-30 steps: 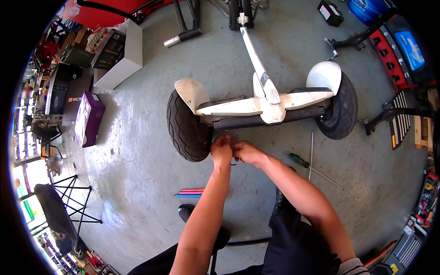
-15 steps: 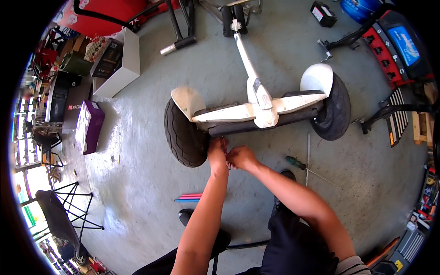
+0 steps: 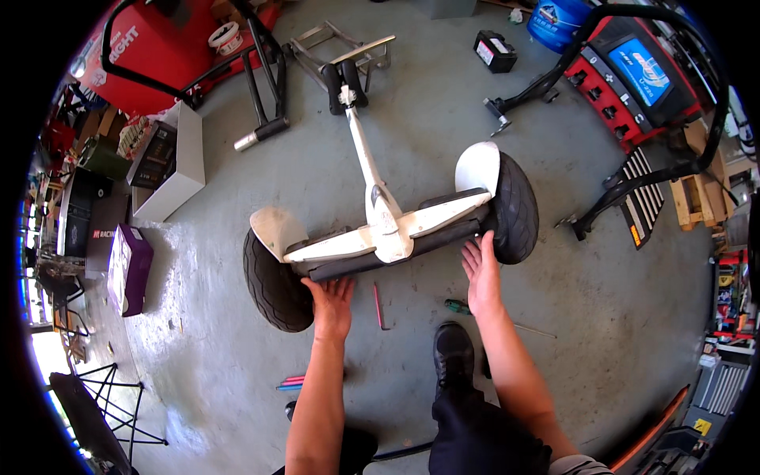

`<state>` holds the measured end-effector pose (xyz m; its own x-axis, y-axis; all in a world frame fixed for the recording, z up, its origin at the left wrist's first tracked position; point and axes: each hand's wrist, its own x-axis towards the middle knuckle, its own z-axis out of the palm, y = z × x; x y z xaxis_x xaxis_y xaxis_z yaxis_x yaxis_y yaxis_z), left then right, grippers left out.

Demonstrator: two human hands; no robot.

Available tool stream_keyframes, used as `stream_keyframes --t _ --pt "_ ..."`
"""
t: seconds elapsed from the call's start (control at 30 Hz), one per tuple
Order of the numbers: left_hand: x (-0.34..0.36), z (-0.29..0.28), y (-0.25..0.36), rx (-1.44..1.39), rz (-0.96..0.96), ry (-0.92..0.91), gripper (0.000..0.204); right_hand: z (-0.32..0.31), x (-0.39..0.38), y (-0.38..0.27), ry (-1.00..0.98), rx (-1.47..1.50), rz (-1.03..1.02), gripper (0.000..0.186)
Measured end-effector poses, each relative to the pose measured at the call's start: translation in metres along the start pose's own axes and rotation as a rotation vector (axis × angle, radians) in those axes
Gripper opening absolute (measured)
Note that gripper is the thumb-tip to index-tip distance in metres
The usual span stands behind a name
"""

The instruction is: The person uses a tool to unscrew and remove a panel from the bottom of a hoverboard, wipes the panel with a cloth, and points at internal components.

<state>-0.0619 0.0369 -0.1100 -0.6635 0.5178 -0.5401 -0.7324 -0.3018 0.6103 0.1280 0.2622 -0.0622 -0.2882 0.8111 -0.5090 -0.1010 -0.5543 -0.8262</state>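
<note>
A white and black self-balancing scooter (image 3: 388,237) lies on the floor in front of me, its stem pointing away and its two fat black tyres to either side. My left hand (image 3: 331,305) is at the near edge beside the left wheel, thumb up and fingers stretched against the underside; their tips are partly hidden. At the right end, next to the right wheel, my right hand (image 3: 481,273) is open with fingers spread, touching or very close to the edge. A pink L-shaped hex key (image 3: 378,306) lies on the floor between my hands.
Pink and blue hex keys (image 3: 291,382) lie near my left foot. A green-handled screwdriver (image 3: 457,305) lies behind my right wrist. Farther off are a purple box (image 3: 131,269), a black metal stand (image 3: 265,87), a battery (image 3: 495,51) and a red-and-black machine (image 3: 633,79).
My hands have parted from close together by the left wheel to the scooter's two ends. The pink hex key now lies on the floor. The whole view has shifted.
</note>
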Motion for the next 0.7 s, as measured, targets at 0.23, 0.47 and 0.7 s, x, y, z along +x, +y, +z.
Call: stream_keyframes --t 0.23,0.47,0.7 --pt "0.008 -0.022 0.008 -0.011 -0.095 -0.133 0.104 0.003 0.023 -0.037 -0.211 -0.341 0.086 0.1" --pt "0.01 -0.03 0.008 -0.021 -0.132 -0.199 0.097 0.008 0.022 -0.034 -0.172 -0.536 0.067 0.089" --pt "0.011 -0.03 0.007 0.001 -0.127 -0.206 0.094 0.015 0.009 -0.046 -0.135 -0.804 -0.188 0.085"
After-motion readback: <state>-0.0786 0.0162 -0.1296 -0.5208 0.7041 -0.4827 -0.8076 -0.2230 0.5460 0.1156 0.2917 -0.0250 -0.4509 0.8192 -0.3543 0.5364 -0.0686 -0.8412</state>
